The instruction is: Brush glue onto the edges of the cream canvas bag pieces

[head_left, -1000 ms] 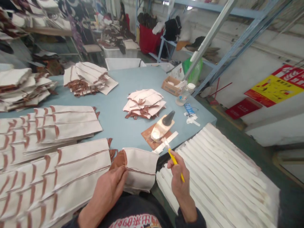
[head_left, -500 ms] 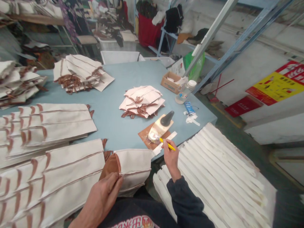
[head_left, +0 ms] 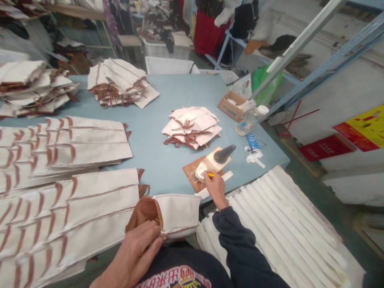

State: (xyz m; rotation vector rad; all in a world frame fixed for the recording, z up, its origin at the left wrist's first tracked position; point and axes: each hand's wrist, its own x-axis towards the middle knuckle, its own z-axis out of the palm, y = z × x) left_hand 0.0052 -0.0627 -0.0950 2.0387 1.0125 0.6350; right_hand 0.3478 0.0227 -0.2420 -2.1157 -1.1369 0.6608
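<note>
My left hand [head_left: 139,250] grips the brown-lined open edge of a white fabric piece [head_left: 180,212], close to my body. The piece gapes there, so its brown lining [head_left: 144,212] shows. In my right hand [head_left: 216,190] is a thin yellow-handled brush [head_left: 211,175]; its tip is hidden by the fingers. That hand is at the near end of a cream container [head_left: 211,161] lying on its side, with a white substance at its opening and a dark cone [head_left: 225,153] at its far end. Beneath the container lies a brown board [head_left: 189,173].
Overlapping white pieces with brown edges [head_left: 99,216] cover the left side. Tied bundles [head_left: 195,124] sit on the blue-grey table [head_left: 168,90]. Right of me lie rows of white strips [head_left: 279,224]. A clear jar [head_left: 247,122] and a cardboard box [head_left: 229,107] stand near the far right edge.
The view has shifted, so the table sits further right in the picture. My right hand has moved closer to the container with the brush, whose handle shows less. My left hand keeps hold of the piece.
</note>
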